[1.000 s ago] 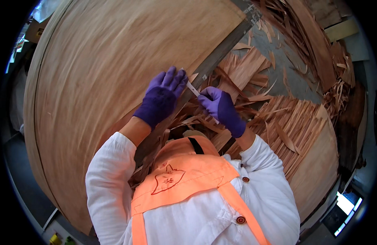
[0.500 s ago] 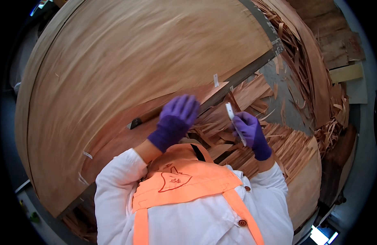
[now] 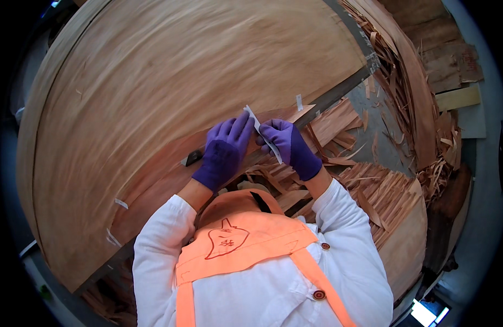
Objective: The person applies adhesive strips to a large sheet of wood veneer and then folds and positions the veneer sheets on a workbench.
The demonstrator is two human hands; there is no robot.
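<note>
My right hand (image 3: 281, 139), in a purple glove, pinches a narrow white strip (image 3: 270, 143) that slants up and leftward. My purple-gloved left hand (image 3: 225, 147) meets the strip's upper end with its fingertips, its thumb hidden from view. Both hands are close together over the front edge of a large thin wood veneer sheet (image 3: 208, 71). Beside my left wrist lies a tool with a dark end (image 3: 192, 158), mostly covered by the hand. A redder veneer piece (image 3: 153, 182) runs along the sheet's near edge.
Small white tape pieces (image 3: 299, 102) stick to the veneer, with others at the lower left (image 3: 121, 203). Torn veneer scraps (image 3: 330, 128) and stacked strips (image 3: 382, 188) lie at the right. Further off, a long bundle of shavings (image 3: 396, 82) curves along the grey table edge.
My right hand has moved left with the white strip, bringing it up to my left hand. The left hand has shifted slightly and now touches the strip, covering the tool's wooden handle.
</note>
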